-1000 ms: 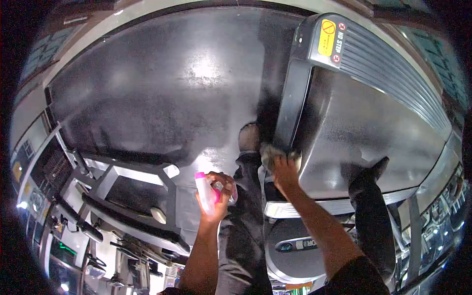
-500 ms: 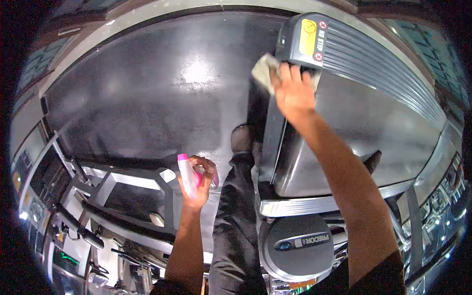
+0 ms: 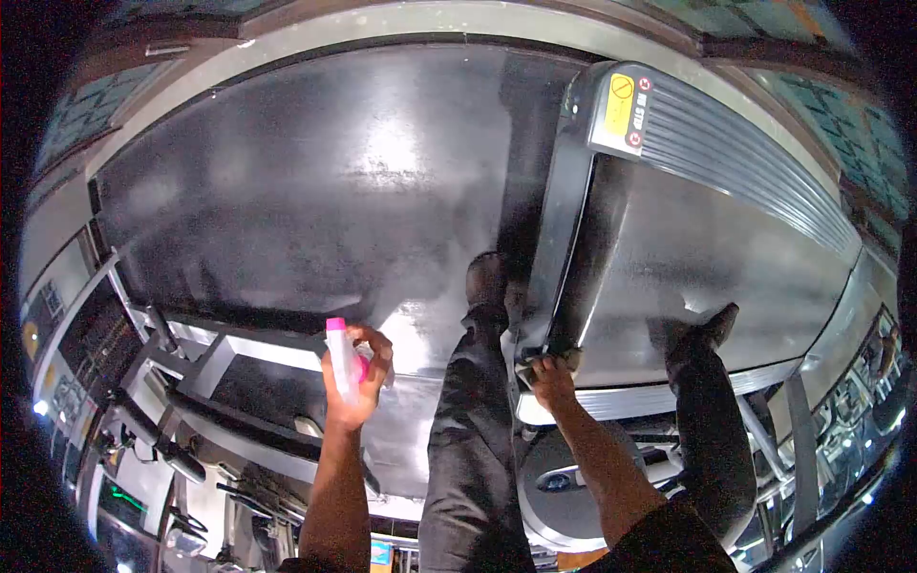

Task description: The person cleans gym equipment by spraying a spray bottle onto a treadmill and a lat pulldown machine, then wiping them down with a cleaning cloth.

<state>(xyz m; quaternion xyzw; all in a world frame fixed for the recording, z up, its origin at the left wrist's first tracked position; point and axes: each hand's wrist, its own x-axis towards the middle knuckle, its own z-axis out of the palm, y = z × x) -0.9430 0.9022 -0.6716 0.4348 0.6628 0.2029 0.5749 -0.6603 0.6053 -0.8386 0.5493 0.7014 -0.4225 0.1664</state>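
Observation:
My left hand (image 3: pixel 358 377) is wrapped round a clear spray bottle (image 3: pixel 342 358) with a pink tip and pink trigger, held over the dark floor. At the near corner of the treadmill's side rail (image 3: pixel 557 239), my right hand (image 3: pixel 551 382) presses down with its fingers bent. Beneath it a bit of a cloth (image 3: pixel 573 359) shows; the hand hides the rest. The treadmill's dark belt (image 3: pixel 630 277) lies to the right of the rail. A ridged grey plate (image 3: pixel 745 153) with a yellow warning label (image 3: pixel 619 103) caps the far end.
My one shoe (image 3: pixel 486 279) stands on the dark floor (image 3: pixel 287 191) beside the rail, the other (image 3: pixel 721 327) on the belt. A round dark motor cover (image 3: pixel 564 487) sits close by my right forearm. Metal frame bars (image 3: pixel 267 351) of another machine are at the left.
My right hand has come from the rail's far end to its near corner with the cloth. The left hand and spray bottle have shifted slightly left and down in view.

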